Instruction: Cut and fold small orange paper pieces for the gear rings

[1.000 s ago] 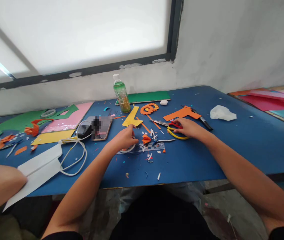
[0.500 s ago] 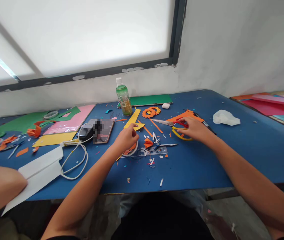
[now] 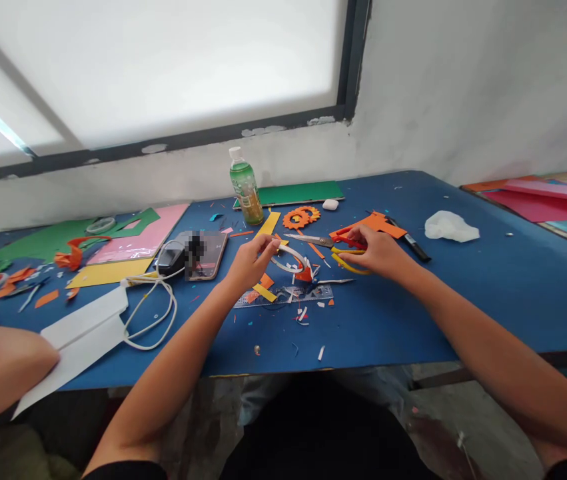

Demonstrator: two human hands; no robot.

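My left hand pinches the edge of a white roll of tape, lifted and tilted above the paper scraps. My right hand is closed on scissors with red and yellow handles; their blades point left, slightly parted. Beneath the tape lie a clear ruler, a crumpled orange paper piece and a yellow strip. Just behind are orange paper gears and a longer yellow strip. Orange paper and a black marker sit beyond my right hand.
A drink bottle stands at the back by a green board. Left are a phone, a white cable, folded white paper and another person's arm. A crumpled white wrapper lies right on the blue table.
My left hand has picked the tape roll up off the ruler and moved it right. The scissors in my right hand have shifted slightly left.
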